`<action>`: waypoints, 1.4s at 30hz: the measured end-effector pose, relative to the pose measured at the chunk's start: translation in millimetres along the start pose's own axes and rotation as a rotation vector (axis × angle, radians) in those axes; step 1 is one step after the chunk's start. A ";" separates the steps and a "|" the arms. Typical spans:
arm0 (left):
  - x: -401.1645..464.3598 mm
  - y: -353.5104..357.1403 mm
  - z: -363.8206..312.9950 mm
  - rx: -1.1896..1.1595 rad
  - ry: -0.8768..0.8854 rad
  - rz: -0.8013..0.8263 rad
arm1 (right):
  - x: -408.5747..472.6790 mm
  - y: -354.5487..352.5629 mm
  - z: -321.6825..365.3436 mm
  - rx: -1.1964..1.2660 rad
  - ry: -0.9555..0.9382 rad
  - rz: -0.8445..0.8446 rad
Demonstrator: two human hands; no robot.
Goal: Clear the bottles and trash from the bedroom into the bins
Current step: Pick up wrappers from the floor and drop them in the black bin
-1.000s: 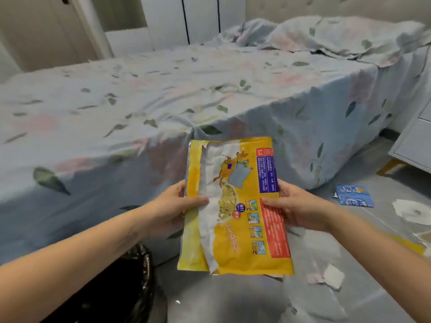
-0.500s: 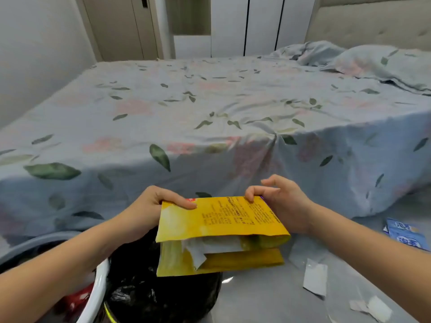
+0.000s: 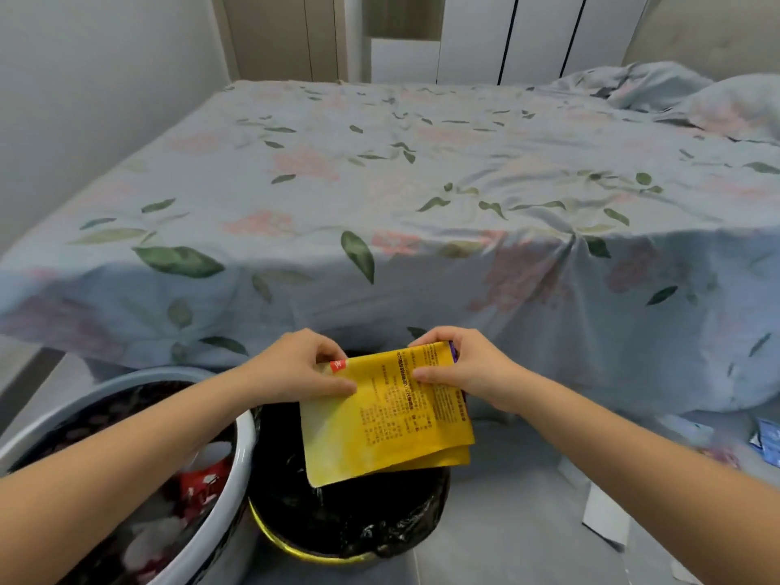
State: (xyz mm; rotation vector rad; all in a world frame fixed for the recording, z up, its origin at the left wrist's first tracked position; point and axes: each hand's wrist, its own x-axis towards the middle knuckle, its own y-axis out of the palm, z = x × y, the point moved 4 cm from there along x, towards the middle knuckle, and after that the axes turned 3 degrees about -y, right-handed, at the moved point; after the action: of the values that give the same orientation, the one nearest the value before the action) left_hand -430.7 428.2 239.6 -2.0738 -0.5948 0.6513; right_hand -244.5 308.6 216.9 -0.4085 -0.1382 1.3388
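Holding a folded yellow bag by its top edge, both hands pinch it between thumb and curled fingers: left hand at the upper left corner, right hand at the upper right. The bag hangs tilted directly above the black-lined bin, its lower corner just over the liner. A white bin stands touching that one on the left, with a red can and pale rubbish inside. Behind both runs the bed in a floral sheet. On the floor at right lie a paper scrap and a blue packet.
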 end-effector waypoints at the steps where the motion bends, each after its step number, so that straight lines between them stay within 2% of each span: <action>1: 1.4 0.8 9.5 0.096 -0.015 -0.014 | 6.4 6.2 0.6 -0.068 -0.010 -0.008; 5: 10.4 8.2 57.2 0.231 -0.126 -0.020 | 31.6 27.4 -1.4 -0.441 -0.004 -0.023; 9: 15.2 9.5 77.0 0.129 -0.164 -0.032 | 60.6 72.9 -15.7 -0.671 0.001 0.155; 13: 15.8 10.0 77.9 0.041 -0.131 -0.061 | 90.2 127.1 -38.0 -0.787 -0.008 0.261; 15: 16.4 15.3 76.3 0.051 -0.099 -0.024 | 100.8 140.5 -58.3 -0.824 0.063 0.308; 19: 17.6 35.6 67.3 0.237 -0.035 0.158 | 99.4 139.5 -89.0 -1.037 0.174 0.382; 21: 18.3 43.2 61.9 0.296 -0.019 0.217 | 90.1 134.3 -87.2 -1.243 0.092 0.347; 24: 21.3 49.2 49.1 0.338 0.010 0.201 | 73.6 132.8 -70.2 -1.498 -0.212 0.202; 26: 22.8 51.6 37.5 0.376 0.033 0.184 | 58.9 126.1 -53.9 -1.487 -0.342 0.145; 27: 22.8 52.2 31.6 0.389 0.049 0.178 | 53.9 119.4 -49.0 -1.404 -0.394 0.148; 30: 23.7 51.1 9.8 0.378 0.103 0.152 | 26.9 69.4 -26.9 -1.006 -0.357 0.085; 32: 26.3 51.5 -10.8 0.364 0.138 0.139 | 3.3 20.2 -24.6 -0.879 -0.330 -0.013; 34: 32.9 52.6 -38.8 0.356 0.177 0.135 | -19.7 -32.5 -42.8 -0.930 -0.202 -0.023; 37: 54.0 59.2 -89.8 0.336 0.243 0.128 | -54.7 -110.4 -101.4 -1.014 0.143 0.007; 42: 100.2 117.3 -183.5 0.353 0.353 0.216 | -126.8 -203.7 -203.4 -0.911 0.508 -0.086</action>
State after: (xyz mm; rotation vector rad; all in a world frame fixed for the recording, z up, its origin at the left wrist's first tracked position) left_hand -218.2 321.5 209.1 -1.8678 -0.0478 0.4545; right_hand -21.1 109.2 120.9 -1.4746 -0.3347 0.9861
